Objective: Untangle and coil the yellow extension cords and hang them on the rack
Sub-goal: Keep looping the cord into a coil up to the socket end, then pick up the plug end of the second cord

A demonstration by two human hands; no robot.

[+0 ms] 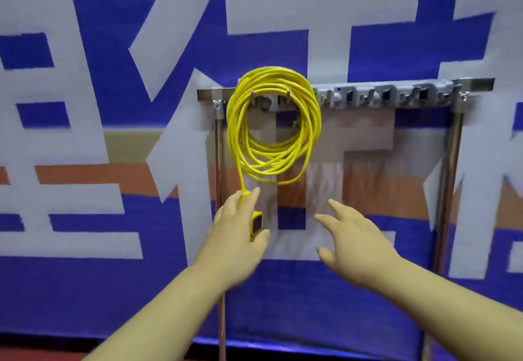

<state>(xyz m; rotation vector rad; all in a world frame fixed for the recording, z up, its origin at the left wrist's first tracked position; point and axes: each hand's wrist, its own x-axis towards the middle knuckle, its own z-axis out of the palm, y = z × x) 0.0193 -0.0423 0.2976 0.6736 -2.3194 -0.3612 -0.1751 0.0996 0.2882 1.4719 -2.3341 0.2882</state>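
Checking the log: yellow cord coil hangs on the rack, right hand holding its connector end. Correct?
Wrong hand. Head view: the left hand holds the connector end; the right hand is open, empty. The yellow cord coil does hang on the rack.
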